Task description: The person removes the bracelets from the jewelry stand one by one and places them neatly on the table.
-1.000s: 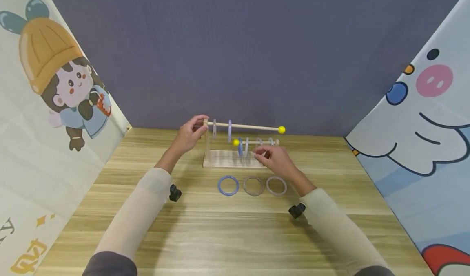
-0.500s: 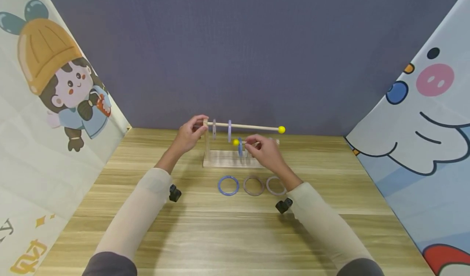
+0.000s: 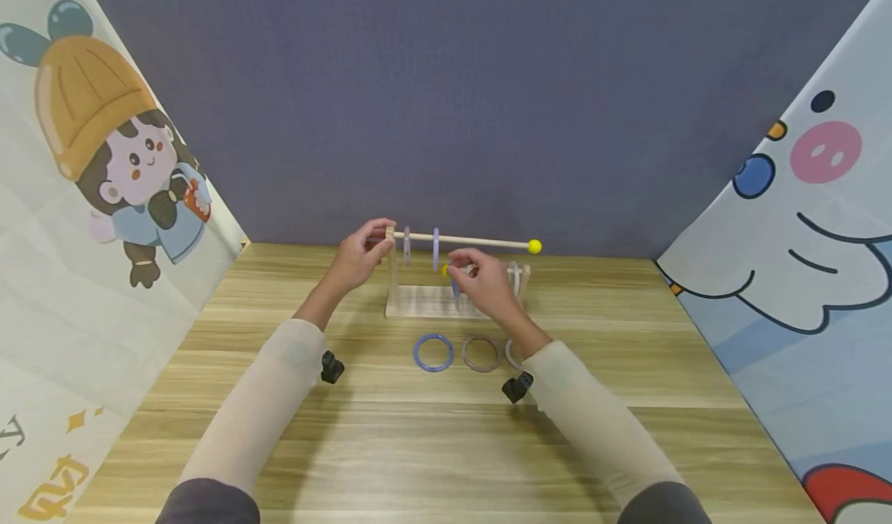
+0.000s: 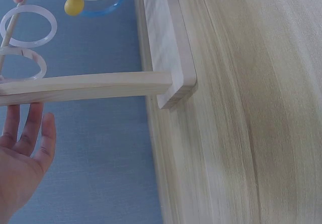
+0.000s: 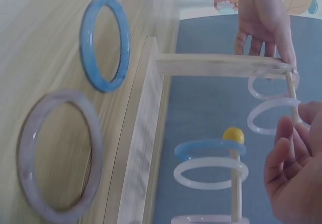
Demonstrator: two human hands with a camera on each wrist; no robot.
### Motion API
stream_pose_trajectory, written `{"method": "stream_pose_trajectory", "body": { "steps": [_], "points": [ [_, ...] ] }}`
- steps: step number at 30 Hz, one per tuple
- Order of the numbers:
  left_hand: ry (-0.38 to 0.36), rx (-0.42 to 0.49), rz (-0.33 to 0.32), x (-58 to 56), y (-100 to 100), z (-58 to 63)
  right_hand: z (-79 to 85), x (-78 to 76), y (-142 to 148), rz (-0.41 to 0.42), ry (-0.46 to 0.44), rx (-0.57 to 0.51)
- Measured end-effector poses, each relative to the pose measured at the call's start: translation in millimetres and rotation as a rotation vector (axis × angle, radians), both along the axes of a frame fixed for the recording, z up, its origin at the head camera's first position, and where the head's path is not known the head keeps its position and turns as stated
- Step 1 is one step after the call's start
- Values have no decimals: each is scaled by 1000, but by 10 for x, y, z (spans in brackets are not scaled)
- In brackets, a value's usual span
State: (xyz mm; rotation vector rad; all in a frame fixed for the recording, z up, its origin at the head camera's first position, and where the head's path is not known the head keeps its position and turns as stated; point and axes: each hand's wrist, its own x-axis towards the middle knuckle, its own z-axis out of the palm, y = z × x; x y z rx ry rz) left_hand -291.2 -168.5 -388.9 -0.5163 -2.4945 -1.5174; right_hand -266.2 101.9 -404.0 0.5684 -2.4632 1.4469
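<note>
A wooden bangle stand (image 3: pixel 421 301) has a long upper rod (image 3: pixel 481 241) and a shorter lower rod, each ending in a yellow ball. My left hand (image 3: pixel 362 255) holds the top of the left post (image 4: pixel 90 87), thumb in front. Two pale bangles hang on the upper rod; the lavender bangle (image 3: pixel 436 249) is the outer one. In the right wrist view my right hand (image 5: pixel 299 163), fingers bent, has its fingertips beside that lavender bangle at the upper rod. In the head view it covers part of the lower rod, where a blue bangle (image 5: pixel 209 146) and a white bangle (image 5: pixel 209 172) hang.
On the table before the stand lie a blue bangle (image 3: pixel 433 353), a brownish bangle (image 3: pixel 481 354) and a pale bangle (image 3: pixel 512 360), partly hidden by the right arm. A dark panel (image 3: pixel 446 121) rises behind, with cartoon-printed curtains on both sides.
My right hand has moved left and slightly up, from beside the lower rod's middle to over its yellow ball end. My left hand stays at the post.
</note>
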Motion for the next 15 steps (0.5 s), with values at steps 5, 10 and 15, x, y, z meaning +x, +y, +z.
{"method": "stream_pose_trajectory", "body": {
  "steps": [5, 10, 15],
  "points": [
    [1, -3, -2, -8, -9, -2, 31, -10, -101, -47, -14, -22],
    [1, -5, -8, -18, -17, 2, 33, -30, -197, -72, -35, -89],
    [-6, -10, -4, -5, -6, 10, 14, -40, -286, -151, -8, -54]
  ]
}}
